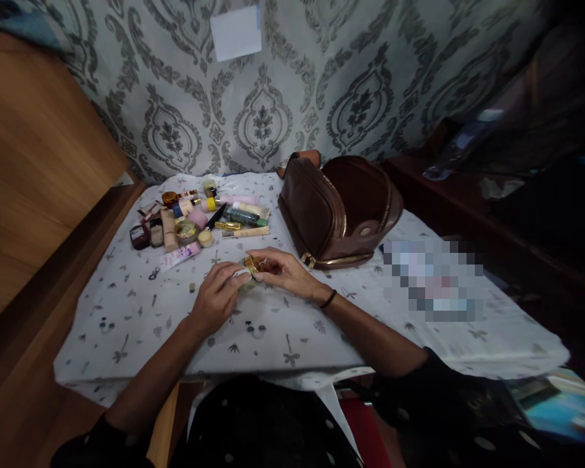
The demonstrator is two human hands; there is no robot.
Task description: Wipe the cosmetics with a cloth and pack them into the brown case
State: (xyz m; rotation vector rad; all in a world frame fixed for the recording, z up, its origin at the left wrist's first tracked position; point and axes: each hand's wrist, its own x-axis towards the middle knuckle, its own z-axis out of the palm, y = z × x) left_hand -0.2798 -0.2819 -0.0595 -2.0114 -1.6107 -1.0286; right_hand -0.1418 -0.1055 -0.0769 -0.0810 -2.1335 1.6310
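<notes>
Both hands meet above the patterned cloth near the middle of the table. My right hand [290,273], with a dark band at the wrist, has its fingers closed on a small shiny gold item [252,264]. Fingers of my left hand [218,294] pinch a small white piece [242,273] against or right beside the gold item; its kind is too small to make out. Just beyond the hands lie a cream tube with a gold end [246,232], a small gold bottle [227,225] and a round cream-coloured pot [205,238].
A brown toiletry bag [316,208] stands unzipped behind my right hand. Several cosmetics, including a pink-and-white tube [180,255], are grouped at the back left. A blurred-out item [433,279] lies on the right. A wooden panel [39,130] borders the left side.
</notes>
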